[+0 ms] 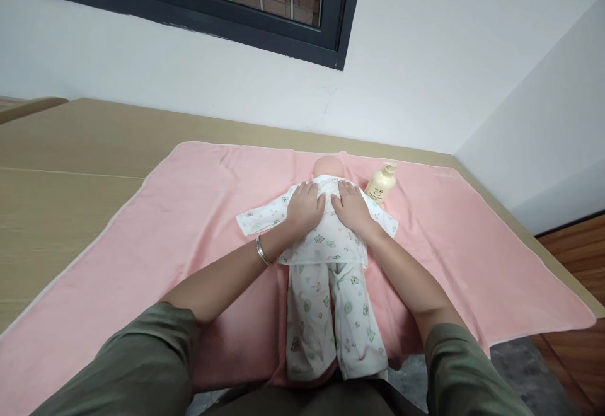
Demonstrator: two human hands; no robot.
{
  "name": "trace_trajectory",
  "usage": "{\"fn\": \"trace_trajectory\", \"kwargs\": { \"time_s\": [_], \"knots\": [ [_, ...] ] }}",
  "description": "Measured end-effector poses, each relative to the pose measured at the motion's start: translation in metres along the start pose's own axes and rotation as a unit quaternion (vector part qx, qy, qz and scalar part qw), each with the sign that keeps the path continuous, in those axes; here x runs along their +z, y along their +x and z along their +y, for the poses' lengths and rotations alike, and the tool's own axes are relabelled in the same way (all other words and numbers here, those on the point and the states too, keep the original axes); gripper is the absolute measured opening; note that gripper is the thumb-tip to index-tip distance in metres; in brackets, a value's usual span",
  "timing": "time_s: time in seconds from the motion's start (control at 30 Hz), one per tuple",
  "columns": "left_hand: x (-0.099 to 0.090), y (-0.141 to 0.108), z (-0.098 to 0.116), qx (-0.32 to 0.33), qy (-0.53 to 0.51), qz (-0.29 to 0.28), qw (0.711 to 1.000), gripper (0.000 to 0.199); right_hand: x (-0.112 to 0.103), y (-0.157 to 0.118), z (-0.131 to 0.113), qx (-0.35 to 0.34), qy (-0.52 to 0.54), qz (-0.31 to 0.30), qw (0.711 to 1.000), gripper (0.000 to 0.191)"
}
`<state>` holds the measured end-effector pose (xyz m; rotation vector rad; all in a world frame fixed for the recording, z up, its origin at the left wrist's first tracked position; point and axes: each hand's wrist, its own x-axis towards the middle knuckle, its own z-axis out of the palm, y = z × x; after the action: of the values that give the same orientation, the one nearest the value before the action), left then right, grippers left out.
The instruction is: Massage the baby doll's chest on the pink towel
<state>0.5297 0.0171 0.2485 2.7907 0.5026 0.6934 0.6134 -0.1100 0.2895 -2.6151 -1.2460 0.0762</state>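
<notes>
A baby doll [329,165] lies on a pink blanket [227,214], its head pointing away from me. It wears a white printed top [326,246] and matching trousers [309,321], whose legs reach the near edge. My left hand [306,205] rests flat on the left side of the doll's upper body, fingers stretched toward its head. On the right side, my right hand [352,207] lies flat in the same way. The two thumbs are close together but apart. Neither hand grips anything. The doll's face does not show.
A cream pump bottle [380,184] leans on the blanket right of the doll. Beneath the blanket is a wooden table [61,170] against a white wall [401,75]. A dark-framed window [283,41] is above it. Wooden furniture [576,258] stands at the right.
</notes>
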Motion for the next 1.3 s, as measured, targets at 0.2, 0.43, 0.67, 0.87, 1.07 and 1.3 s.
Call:
{"fn": "trace_trajectory", "kwargs": {
  "time_s": [0.2, 0.43, 0.67, 0.87, 1.07, 1.3],
  "knots": [
    [-0.002, -0.005, 0.003, 0.064, 0.033, 0.060, 0.996, 0.039, -0.003, -0.022, -0.017, -0.065, -0.115, 0.088, 0.987, 0.037],
    [-0.016, 0.002, 0.008, 0.000, 0.029, -0.031, 0.999, 0.035, -0.004, -0.010, -0.010, -0.014, -0.035, 0.033, 0.999, 0.049],
    [-0.007, -0.004, 0.003, 0.077, 0.029, 0.039, 0.996, 0.033, -0.002, -0.019, -0.022, 0.001, -0.080, 0.044, 0.996, 0.047],
    [0.004, 0.000, -0.001, 0.044, -0.024, 0.034, 0.998, 0.045, -0.002, -0.021, -0.022, -0.018, -0.029, 0.064, 0.997, 0.035],
    [0.004, -0.001, -0.001, 0.063, -0.034, 0.052, 0.996, 0.046, -0.002, -0.002, 0.002, 0.002, 0.059, 0.010, 0.998, 0.060],
    [0.005, -0.008, -0.001, 0.097, -0.065, 0.143, 0.983, 0.039, 0.006, -0.016, -0.006, -0.060, 0.026, 0.120, 0.991, 0.050]
  ]
}}
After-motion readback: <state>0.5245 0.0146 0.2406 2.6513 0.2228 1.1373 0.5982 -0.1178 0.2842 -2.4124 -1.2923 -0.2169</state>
